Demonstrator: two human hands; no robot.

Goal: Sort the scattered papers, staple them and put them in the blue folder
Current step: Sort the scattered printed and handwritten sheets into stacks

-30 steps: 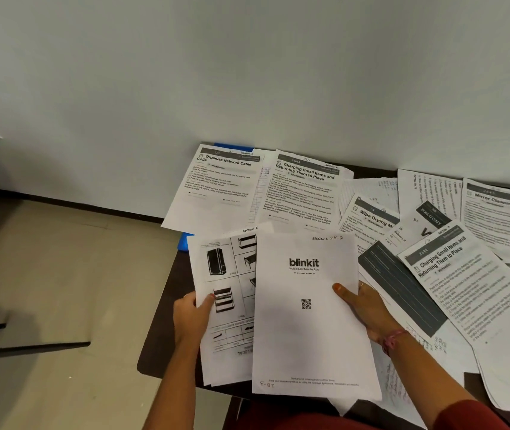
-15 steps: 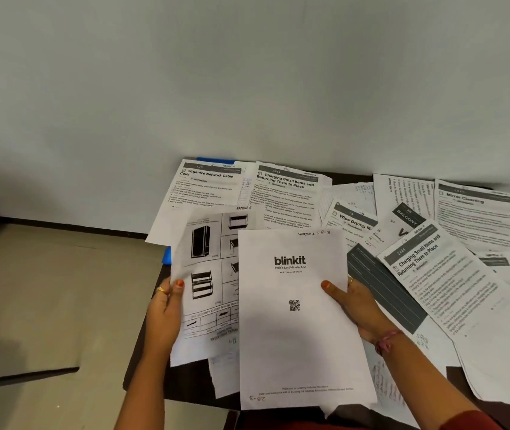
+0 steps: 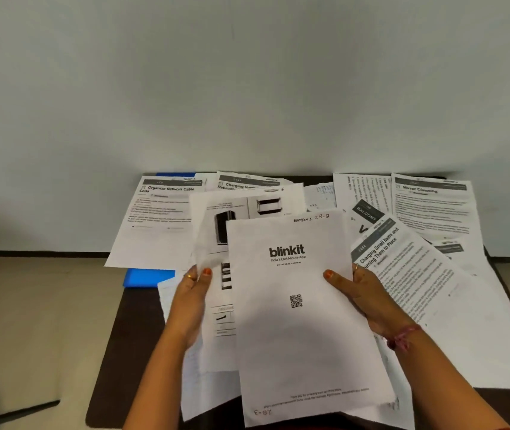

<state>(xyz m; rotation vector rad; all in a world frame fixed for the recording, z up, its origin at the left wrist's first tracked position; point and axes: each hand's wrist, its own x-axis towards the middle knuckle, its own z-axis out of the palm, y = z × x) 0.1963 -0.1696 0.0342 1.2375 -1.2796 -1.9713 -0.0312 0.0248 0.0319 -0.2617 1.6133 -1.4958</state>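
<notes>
My right hand (image 3: 360,301) grips the right edge of a white "blinkit" sheet (image 3: 297,330), thumb on its face. My left hand (image 3: 190,301) pinches the left edge of a sheet with furniture pictures (image 3: 216,231), which lies partly under the blinkit sheet. Both sheets are raised above a dark table (image 3: 117,367). Several printed papers lie spread on it: "Organize Network Cable Coils" (image 3: 157,218), "Charging Small Items" (image 3: 427,293), "Mirror Cleaning" (image 3: 433,206). The blue folder (image 3: 146,277) shows at the table's left edge, mostly covered by papers.
A plain pale wall (image 3: 247,88) stands right behind the table. Beige floor (image 3: 30,321) lies to the left, beyond the table's left edge. More loose sheets overlap under my hands near the front edge. No stapler is in view.
Both hands have lifted their sheets up and away from me, and the furniture sheet has slid further behind the blinkit sheet. The camera has tilted up.
</notes>
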